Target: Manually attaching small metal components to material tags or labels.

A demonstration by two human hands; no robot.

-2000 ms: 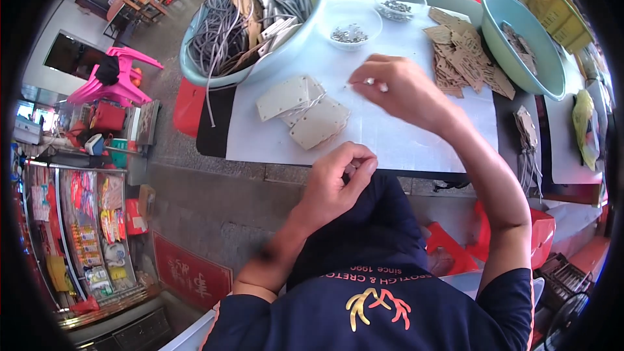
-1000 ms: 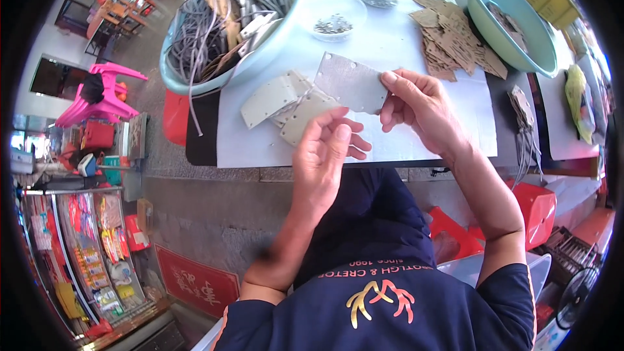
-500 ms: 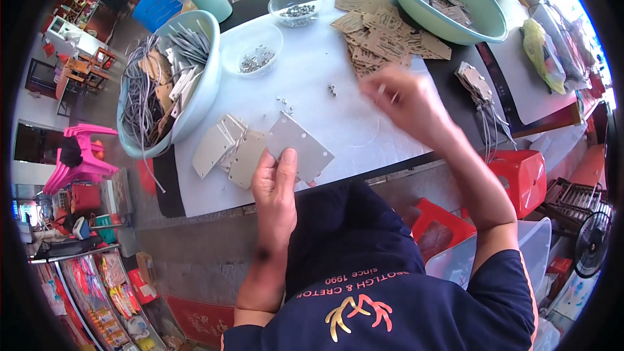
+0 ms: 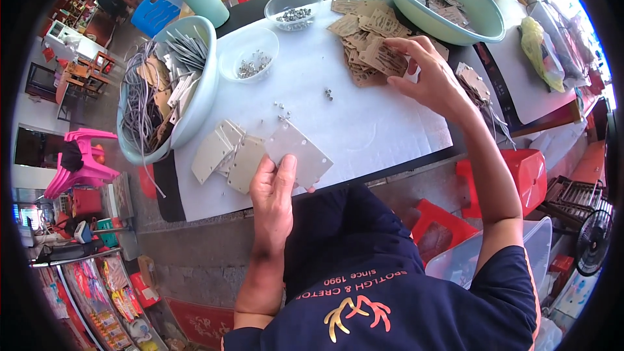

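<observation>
My left hand (image 4: 273, 190) grips a flat light-grey plate (image 4: 300, 154) with small holes near its edges, thumb on top, above the near edge of the table. Beside it on the white sheet lie several similar loose plates (image 4: 218, 149), overlapping. At the far right, my right hand (image 4: 434, 81) pinches a tan plate (image 4: 383, 58) with cut-out slots between thumb and fingers, over the pile of tan plates (image 4: 361, 23). Small metal pieces (image 4: 328, 94) lie loose between the hands, and more lie by the grey plate's far corner.
Two clear bowls hold small metal parts: one farther (image 4: 294, 19), one nearer (image 4: 250, 73). A pale-blue basin (image 4: 211, 71) of grey cables and plates stands left. A green basin (image 4: 448, 29) with tan plates is at the far right, near a bundle of wired plates (image 4: 473, 84).
My right hand has moved right and a little away from me to the tan pile and taken hold of a plate there. My left hand keeps its grip on the grey plate.
</observation>
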